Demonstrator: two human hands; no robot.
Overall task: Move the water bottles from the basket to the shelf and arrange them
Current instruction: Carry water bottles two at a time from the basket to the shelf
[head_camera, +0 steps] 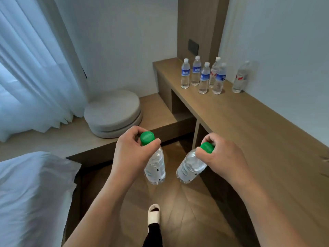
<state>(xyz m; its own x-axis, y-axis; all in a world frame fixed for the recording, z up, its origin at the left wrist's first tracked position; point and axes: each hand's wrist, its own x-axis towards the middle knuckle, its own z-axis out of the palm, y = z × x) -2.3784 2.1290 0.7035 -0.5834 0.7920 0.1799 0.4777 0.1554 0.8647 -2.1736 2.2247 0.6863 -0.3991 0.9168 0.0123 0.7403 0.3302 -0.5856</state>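
- Green caps top the two clear water bottles I carry: my left hand (132,148) is closed around the neck of the left bottle (155,166), my right hand (220,157) around the neck of the right bottle (191,166).
- Both hang over the wood floor (187,211), the left one nearly upright, the right one tilted with its base swung toward the left one; they are near each other but apart.
- My fingers hide both necks and part of the right cap; the small print on the labels is too blurred to read.
- Ahead on the right, the wooden shelf (249,125) carries six standing bottles: a cluster of five (203,75), mostly blue-labelled with one red-marked one half hidden behind the others, and a blurred red-labelled one (240,77) apart by the wall.
- A round grey cushion (113,113) sits on the low platform beneath the white curtain (35,59).
- White bedding (32,193) is cut off at the left edge.
- My slippered foot (154,213) shows below.
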